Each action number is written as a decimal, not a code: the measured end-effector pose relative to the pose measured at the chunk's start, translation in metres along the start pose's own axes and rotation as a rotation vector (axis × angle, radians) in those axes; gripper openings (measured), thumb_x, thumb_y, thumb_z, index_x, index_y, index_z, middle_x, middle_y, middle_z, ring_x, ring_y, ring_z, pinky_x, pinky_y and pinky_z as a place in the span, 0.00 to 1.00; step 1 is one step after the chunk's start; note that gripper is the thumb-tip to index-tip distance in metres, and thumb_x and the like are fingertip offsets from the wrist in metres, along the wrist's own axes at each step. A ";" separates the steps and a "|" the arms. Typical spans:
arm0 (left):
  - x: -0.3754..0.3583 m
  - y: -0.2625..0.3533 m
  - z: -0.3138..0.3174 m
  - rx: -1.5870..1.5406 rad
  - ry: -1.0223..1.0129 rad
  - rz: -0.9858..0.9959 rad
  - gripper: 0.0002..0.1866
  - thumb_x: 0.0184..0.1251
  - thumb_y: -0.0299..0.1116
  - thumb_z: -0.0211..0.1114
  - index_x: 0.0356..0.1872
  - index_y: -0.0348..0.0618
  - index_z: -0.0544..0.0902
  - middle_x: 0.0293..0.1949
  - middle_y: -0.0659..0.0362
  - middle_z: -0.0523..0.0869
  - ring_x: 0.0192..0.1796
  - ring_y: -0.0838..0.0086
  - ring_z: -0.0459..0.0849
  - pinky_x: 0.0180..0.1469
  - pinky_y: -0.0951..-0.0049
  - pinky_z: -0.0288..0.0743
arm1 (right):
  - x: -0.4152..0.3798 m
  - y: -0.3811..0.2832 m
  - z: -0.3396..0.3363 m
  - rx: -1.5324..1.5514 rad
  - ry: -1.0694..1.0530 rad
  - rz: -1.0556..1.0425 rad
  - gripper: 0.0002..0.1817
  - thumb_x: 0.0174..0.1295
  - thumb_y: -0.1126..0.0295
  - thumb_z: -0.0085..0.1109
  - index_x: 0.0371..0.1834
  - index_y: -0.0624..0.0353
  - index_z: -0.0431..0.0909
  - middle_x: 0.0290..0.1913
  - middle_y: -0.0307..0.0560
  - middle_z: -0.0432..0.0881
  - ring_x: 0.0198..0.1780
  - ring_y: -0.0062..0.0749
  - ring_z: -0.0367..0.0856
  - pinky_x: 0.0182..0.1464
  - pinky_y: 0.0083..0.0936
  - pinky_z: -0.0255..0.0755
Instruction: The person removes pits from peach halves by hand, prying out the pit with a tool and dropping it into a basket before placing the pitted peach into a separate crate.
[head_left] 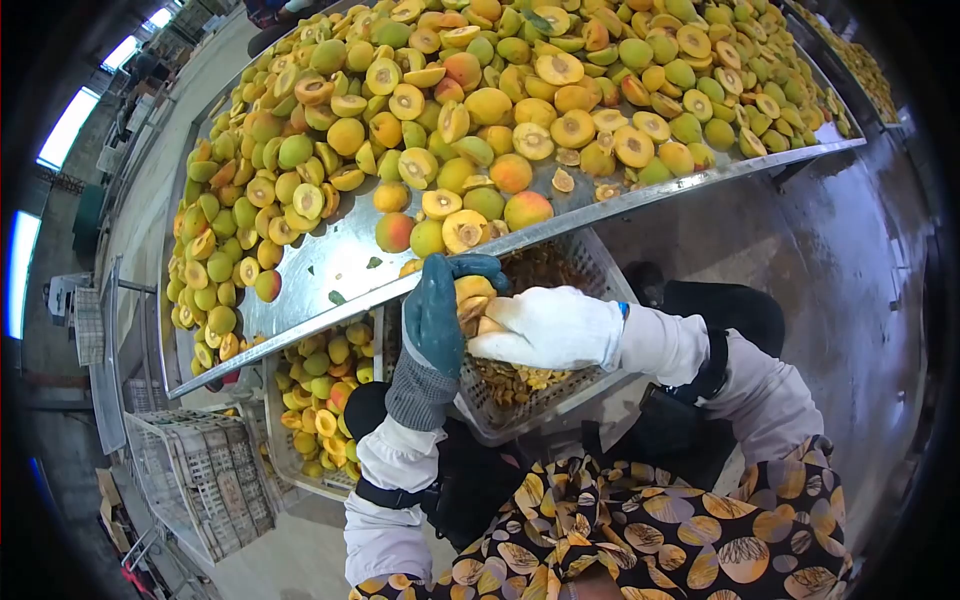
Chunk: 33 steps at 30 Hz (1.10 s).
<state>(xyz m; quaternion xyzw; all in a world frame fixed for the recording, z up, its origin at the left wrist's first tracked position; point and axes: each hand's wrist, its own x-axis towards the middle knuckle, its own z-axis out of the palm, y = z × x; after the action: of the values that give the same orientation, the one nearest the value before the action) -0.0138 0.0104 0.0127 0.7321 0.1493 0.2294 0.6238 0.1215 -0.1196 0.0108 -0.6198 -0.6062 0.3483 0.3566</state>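
My left hand, in a dark teal coated glove with a grey cuff, is closed around a cut yellow peach just below the table's front rim. My right hand, in a white glove, presses against the same fruit from the right with its fingers drawn together. Whatever lies between those fingers is hidden. Under both hands stands a light plastic crate with brown pits and scraps inside. Whole and halved peaches are heaped on the metal table in front of me.
Left of the scrap crate, another crate holds peach halves. Stacked white crates stand farther left on the floor. The table's raised metal edge runs slantwise above my hands. Part of another person shows at the top.
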 end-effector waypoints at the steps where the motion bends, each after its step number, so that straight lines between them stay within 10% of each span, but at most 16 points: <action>1: 0.000 0.001 -0.002 0.038 -0.010 0.024 0.31 0.87 0.50 0.37 0.48 0.33 0.83 0.43 0.52 0.88 0.45 0.70 0.86 0.55 0.71 0.78 | 0.002 -0.001 0.004 -0.354 0.191 -0.169 0.25 0.68 0.43 0.58 0.36 0.58 0.78 0.16 0.48 0.77 0.16 0.43 0.80 0.20 0.35 0.73; 8: -0.026 0.015 -0.038 0.166 0.293 -0.284 0.27 0.85 0.46 0.43 0.41 0.34 0.86 0.32 0.54 0.88 0.36 0.72 0.85 0.45 0.71 0.79 | 0.004 -0.010 0.000 -0.658 0.162 -0.102 0.23 0.66 0.42 0.59 0.33 0.53 0.78 0.18 0.48 0.81 0.19 0.46 0.83 0.21 0.40 0.74; 10: -0.032 0.020 -0.074 1.186 0.177 -0.207 0.21 0.81 0.43 0.51 0.43 0.38 0.88 0.43 0.45 0.89 0.40 0.58 0.88 0.44 0.62 0.78 | 0.000 -0.004 0.000 -0.607 0.133 0.129 0.24 0.67 0.42 0.58 0.36 0.55 0.78 0.21 0.50 0.83 0.24 0.49 0.86 0.25 0.44 0.77; 13: -0.009 0.038 -0.091 1.617 0.151 -0.619 0.21 0.70 0.45 0.64 0.57 0.45 0.84 0.59 0.43 0.83 0.59 0.48 0.82 0.60 0.50 0.74 | -0.003 0.011 0.005 -0.515 -0.071 0.374 0.29 0.67 0.42 0.55 0.43 0.62 0.81 0.28 0.58 0.86 0.33 0.54 0.88 0.35 0.46 0.81; 17: 0.063 -0.046 -0.108 1.258 0.012 0.184 0.27 0.59 0.41 0.71 0.59 0.43 0.81 0.58 0.44 0.81 0.62 0.50 0.78 0.65 0.56 0.73 | -0.002 0.017 0.010 -0.300 -0.105 0.359 0.33 0.67 0.39 0.53 0.41 0.66 0.81 0.33 0.64 0.86 0.37 0.58 0.87 0.41 0.44 0.81; 22: 0.104 -0.073 -0.128 0.974 -0.043 -0.068 0.27 0.58 0.38 0.72 0.58 0.39 0.80 0.55 0.45 0.82 0.57 0.53 0.83 0.57 0.60 0.79 | 0.003 0.018 -0.006 0.105 -0.090 0.383 0.36 0.69 0.38 0.50 0.37 0.68 0.82 0.29 0.60 0.85 0.28 0.49 0.85 0.35 0.39 0.80; 23: 0.096 -0.076 -0.129 0.853 0.066 -0.154 0.25 0.62 0.37 0.71 0.58 0.37 0.80 0.54 0.46 0.83 0.55 0.57 0.84 0.54 0.63 0.81 | 0.006 0.009 -0.012 0.461 -0.134 0.590 0.29 0.71 0.45 0.51 0.46 0.65 0.80 0.23 0.44 0.79 0.21 0.30 0.78 0.26 0.28 0.73; 25: 0.072 -0.077 -0.130 0.575 0.123 0.083 0.23 0.66 0.35 0.69 0.58 0.34 0.79 0.53 0.49 0.83 0.53 0.62 0.84 0.53 0.66 0.81 | 0.008 -0.014 -0.032 0.857 -0.112 0.691 0.33 0.71 0.40 0.52 0.49 0.67 0.78 0.17 0.39 0.74 0.13 0.26 0.69 0.16 0.24 0.64; 27: 0.053 -0.065 -0.121 -0.606 0.166 -0.146 0.21 0.68 0.27 0.68 0.60 0.32 0.78 0.54 0.54 0.84 0.53 0.69 0.84 0.55 0.69 0.80 | 0.006 -0.011 -0.029 1.374 -0.142 0.534 0.36 0.72 0.37 0.50 0.51 0.67 0.76 0.13 0.33 0.66 0.08 0.19 0.63 0.11 0.21 0.59; 29: 0.032 -0.042 -0.074 0.311 0.231 0.205 0.31 0.57 0.13 0.71 0.65 0.35 0.76 0.58 0.54 0.83 0.56 0.69 0.84 0.62 0.70 0.76 | 0.007 -0.011 -0.028 1.563 -0.276 0.401 0.34 0.73 0.36 0.49 0.50 0.62 0.78 0.14 0.31 0.65 0.10 0.17 0.63 0.12 0.19 0.59; 31: 0.021 0.000 -0.033 0.463 0.161 0.250 0.25 0.69 0.24 0.67 0.66 0.37 0.75 0.59 0.54 0.82 0.59 0.69 0.82 0.62 0.70 0.76 | 0.006 -0.032 -0.032 1.401 -0.225 0.453 0.30 0.74 0.39 0.49 0.48 0.60 0.78 0.15 0.33 0.70 0.10 0.19 0.65 0.12 0.20 0.59; 33: 0.022 -0.017 -0.014 -0.689 0.116 -0.049 0.22 0.77 0.28 0.60 0.68 0.35 0.71 0.65 0.47 0.78 0.64 0.65 0.79 0.66 0.66 0.74 | 0.011 -0.025 -0.021 1.076 -0.070 0.537 0.28 0.74 0.41 0.50 0.47 0.59 0.79 0.18 0.38 0.75 0.11 0.23 0.69 0.12 0.23 0.61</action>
<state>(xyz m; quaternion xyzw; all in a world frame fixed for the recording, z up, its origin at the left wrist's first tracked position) -0.0016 0.0362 0.0008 0.4606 0.1159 0.2926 0.8299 0.1270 -0.1083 0.0427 -0.4718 -0.1785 0.7042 0.4996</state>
